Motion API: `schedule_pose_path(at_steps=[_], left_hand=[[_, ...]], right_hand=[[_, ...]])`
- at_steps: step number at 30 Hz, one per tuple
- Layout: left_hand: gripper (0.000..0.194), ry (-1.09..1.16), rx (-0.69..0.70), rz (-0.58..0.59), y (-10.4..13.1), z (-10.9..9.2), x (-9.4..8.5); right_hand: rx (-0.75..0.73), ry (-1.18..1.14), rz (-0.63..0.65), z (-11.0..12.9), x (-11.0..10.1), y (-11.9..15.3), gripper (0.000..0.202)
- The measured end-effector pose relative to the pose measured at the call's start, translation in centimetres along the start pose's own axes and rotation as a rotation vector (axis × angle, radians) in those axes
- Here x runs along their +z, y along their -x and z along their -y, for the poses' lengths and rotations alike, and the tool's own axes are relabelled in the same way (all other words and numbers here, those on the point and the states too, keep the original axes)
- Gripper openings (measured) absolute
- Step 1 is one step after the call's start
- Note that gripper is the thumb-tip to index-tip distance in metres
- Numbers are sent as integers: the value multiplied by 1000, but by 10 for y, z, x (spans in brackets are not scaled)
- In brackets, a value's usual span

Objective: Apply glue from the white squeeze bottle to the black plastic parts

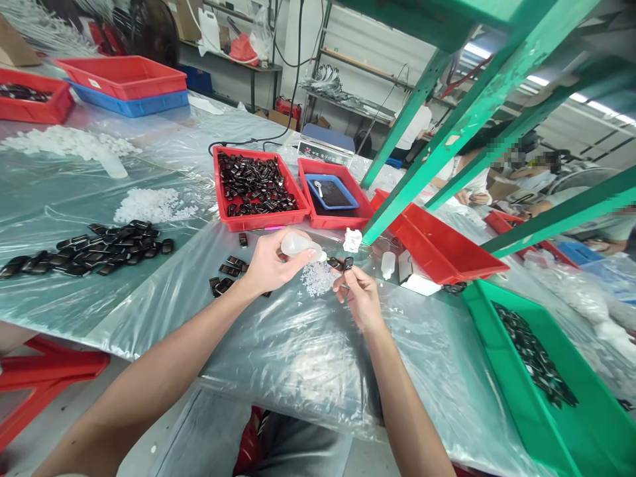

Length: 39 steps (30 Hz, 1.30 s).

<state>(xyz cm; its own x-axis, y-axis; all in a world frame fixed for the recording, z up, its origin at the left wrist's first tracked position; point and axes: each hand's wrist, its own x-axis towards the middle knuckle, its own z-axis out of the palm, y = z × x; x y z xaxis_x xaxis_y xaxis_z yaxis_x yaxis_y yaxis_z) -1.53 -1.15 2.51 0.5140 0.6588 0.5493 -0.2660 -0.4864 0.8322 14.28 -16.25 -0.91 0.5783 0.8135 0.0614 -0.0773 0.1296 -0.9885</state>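
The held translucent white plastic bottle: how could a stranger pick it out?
Find the central red plastic tray, heaped with black pieces. Nearer the viewer, the left hand holds the translucent white plastic bottle; the similar bottle further right is unheld.

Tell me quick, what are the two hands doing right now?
Left hand: closed around a whitish bottle, its nozzle pointing toward the right hand.
Right hand: fingertips closed, holding a small black part.

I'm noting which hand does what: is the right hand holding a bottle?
No, the left hand holds the bottle, while the right hand holds a small black part.
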Motion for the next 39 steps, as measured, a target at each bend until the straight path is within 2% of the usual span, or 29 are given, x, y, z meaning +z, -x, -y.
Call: schedule_pose_path(at_steps=[14,19,22,24,28,32,34,36,37,39], left_hand=[[37,225,-108,13,-7,5,0],[36,322,-177,-114,-11,15,-4],[39,330,-267,-207,-16,32,-6],[43,230,-326,-223,-19,48,-7],[48,14,-421,-77,-19,89,-9],[41,-116,-375,27,-13,115,-11],[41,-161,-363,64,-12,115,-12],[45,-213,-354,79,-13,107,-14],[47,-248,-326,51,-14,99,-16],[47,-334,-192,-76,-18,81,-19]], right_hand=[[-2,-14,-4,0,0,0,38],[-15,-13,-17,3,0,1,37],[-14,-17,-17,3,0,0,37],[-15,-29,-30,2,-1,0,39],[-23,-71,-79,1,-3,-2,41],[-27,-105,-98,1,-4,-4,38],[-34,-116,-105,1,-4,-4,37],[-33,-123,-112,1,-4,-4,37],[-31,-125,-115,1,-4,-4,37],[-28,-124,-122,0,-3,-5,38]])
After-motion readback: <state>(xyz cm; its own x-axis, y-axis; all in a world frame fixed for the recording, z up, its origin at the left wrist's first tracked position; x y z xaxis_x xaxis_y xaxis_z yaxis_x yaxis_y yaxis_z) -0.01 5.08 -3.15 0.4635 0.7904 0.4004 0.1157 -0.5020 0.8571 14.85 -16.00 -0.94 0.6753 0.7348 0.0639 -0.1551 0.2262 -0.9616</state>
